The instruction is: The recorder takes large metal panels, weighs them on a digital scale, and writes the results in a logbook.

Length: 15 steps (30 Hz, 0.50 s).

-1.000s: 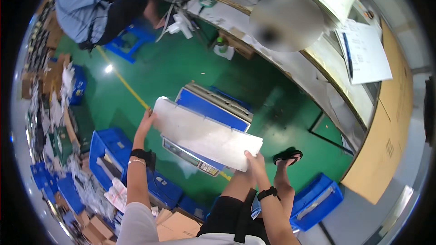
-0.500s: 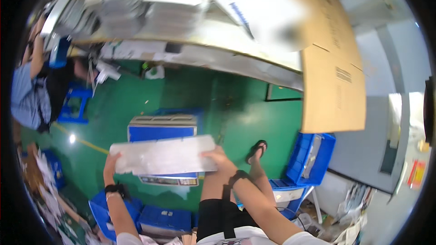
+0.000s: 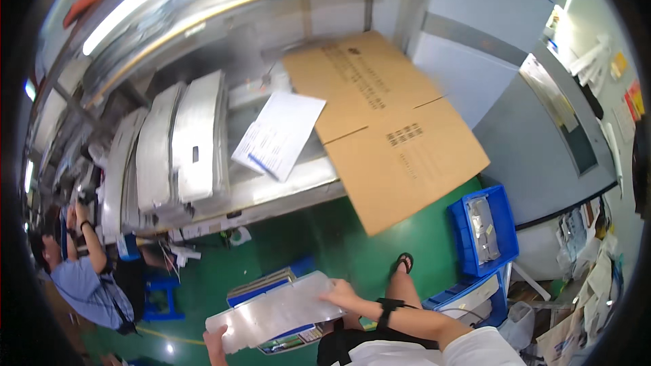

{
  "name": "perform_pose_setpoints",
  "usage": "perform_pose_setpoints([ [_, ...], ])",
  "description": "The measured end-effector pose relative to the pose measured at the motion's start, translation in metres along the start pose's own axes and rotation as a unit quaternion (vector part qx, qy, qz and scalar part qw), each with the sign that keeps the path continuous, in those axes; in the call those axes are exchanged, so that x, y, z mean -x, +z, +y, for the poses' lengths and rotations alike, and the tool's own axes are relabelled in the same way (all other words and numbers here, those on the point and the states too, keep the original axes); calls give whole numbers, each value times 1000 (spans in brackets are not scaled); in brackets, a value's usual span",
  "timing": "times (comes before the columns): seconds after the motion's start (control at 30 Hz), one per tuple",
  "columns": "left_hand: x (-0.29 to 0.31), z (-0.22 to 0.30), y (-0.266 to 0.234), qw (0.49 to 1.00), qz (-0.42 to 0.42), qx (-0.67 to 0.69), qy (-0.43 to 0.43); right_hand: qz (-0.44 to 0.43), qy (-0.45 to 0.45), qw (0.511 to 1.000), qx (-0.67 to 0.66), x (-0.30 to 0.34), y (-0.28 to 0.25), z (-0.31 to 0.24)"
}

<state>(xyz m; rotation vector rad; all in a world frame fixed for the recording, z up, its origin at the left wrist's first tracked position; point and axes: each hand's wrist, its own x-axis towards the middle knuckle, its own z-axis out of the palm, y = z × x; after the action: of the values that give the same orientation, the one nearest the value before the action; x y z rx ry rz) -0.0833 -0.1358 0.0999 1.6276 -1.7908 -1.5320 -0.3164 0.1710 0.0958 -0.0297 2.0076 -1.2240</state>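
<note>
The long, pale, translucent plastic tray sheet (image 3: 274,313) is held flat between 2 hands, low in the head view, above the green floor (image 3: 325,237) and over a blue crate packed with similar flat sheets (image 3: 271,283). The right hand (image 3: 341,293) is laid on the sheet's right end, fingers spread over its top face and closed on the edge. The left hand (image 3: 215,343) is seen only in part at the lower edge; it is clasped under the sheet's left end, though how the fingers are wrapped cannot be told. A black band (image 3: 386,312) is worn on the right forearm.

The step in hand is judged to be carrying: the sheet is lifted clear of the crate and kept roughly level. For the next move, a steady 2-handed hold is called for, since a thin sheet of this length is likely to flex or sag if 1 end is let go.

A workbench (image 3: 285,190) is seen beyond, bearing grey stacked trays (image 3: 180,142), a white paper (image 3: 278,135) and a flattened brown cardboard box (image 3: 386,122). A second blue crate (image 3: 485,230) stands to the right. Another person in a blue shirt (image 3: 78,278) is seated at the left.
</note>
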Motion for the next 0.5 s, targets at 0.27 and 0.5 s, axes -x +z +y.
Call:
perform_pose_setpoints([
  [0.27,91,200,173,975,-196,87,54,149,-82,974,-151,37,-247,-53],
  [0.5,110,272,369,953,-274,106,72,223,-145,950,-166,-23,-431,-74],
])
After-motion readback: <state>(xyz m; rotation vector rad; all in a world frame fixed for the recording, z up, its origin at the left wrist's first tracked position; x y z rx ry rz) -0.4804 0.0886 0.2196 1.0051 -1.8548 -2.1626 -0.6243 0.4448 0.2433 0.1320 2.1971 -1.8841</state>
